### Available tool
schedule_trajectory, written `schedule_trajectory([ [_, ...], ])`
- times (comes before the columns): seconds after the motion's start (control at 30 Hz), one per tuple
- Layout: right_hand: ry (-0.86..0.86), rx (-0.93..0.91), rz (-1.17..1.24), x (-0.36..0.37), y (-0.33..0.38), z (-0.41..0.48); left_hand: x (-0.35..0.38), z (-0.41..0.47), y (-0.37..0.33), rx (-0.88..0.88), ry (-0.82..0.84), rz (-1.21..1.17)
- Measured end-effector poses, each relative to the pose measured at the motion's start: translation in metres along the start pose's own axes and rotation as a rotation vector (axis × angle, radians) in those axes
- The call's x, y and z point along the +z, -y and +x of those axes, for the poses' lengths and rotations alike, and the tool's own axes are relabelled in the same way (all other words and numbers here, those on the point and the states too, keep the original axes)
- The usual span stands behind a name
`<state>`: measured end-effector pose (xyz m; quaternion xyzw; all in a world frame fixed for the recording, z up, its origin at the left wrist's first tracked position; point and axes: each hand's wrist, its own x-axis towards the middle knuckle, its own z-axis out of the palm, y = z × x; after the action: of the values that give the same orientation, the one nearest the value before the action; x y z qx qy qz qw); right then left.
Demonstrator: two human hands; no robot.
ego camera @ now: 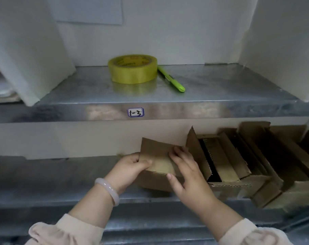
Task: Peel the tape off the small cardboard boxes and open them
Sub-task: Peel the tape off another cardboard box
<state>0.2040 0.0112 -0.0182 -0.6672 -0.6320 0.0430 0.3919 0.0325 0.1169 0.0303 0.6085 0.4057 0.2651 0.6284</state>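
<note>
A small brown cardboard box (157, 181) rests on the lower metal shelf (53, 177), its top flap (159, 152) tilted up toward me. My left hand (130, 168) grips the flap's left edge, thumb on top. My right hand (187, 174) lies on the flap's right side, fingers spread flat and thumb at the front rim. Whether tape remains on this box is not visible. To the right stand several opened cardboard boxes (256, 165) with their flaps up, packed side by side.
On the upper metal shelf (221, 85) lie a yellow tape roll (132, 68) and a green pen (171, 79). A label reading 1-3 (135, 112) sticks to that shelf's front edge. White panels (26, 50) stand at both sides.
</note>
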Motion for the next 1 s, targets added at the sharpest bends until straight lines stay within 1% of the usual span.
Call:
schedule_trajectory([
  [0.1,-0.003,-0.016,-0.012,0.0,0.001,0.001,0.005,-0.016,0.011,0.044,-0.087,-0.021],
  [0.27,-0.058,-0.055,-0.046,0.004,0.006,-0.003,0.016,-0.044,0.02,0.092,-0.181,-0.033],
  [0.4,-0.124,-0.091,0.005,0.004,0.012,-0.003,0.012,-0.055,0.024,0.091,-0.218,-0.003],
  [0.57,-0.116,-0.019,0.035,0.004,0.031,0.004,0.003,-0.064,0.021,0.102,-0.202,0.034],
  [0.7,-0.105,0.099,0.074,0.011,0.045,0.013,-0.012,-0.066,0.021,0.098,-0.187,0.054],
  [0.77,-0.089,0.11,0.071,0.015,0.05,0.015,-0.02,-0.066,0.022,0.088,-0.173,0.051],
  [0.83,-0.094,0.065,0.002,0.017,0.057,0.016,-0.025,-0.066,0.022,0.088,-0.167,0.042],
  [0.93,-0.107,-0.015,-0.21,0.017,0.069,0.016,-0.029,-0.065,0.02,0.107,-0.166,0.046],
  [1.0,-0.102,-0.024,-0.281,0.018,0.077,0.017,-0.031,-0.063,0.018,0.109,-0.175,0.057],
])
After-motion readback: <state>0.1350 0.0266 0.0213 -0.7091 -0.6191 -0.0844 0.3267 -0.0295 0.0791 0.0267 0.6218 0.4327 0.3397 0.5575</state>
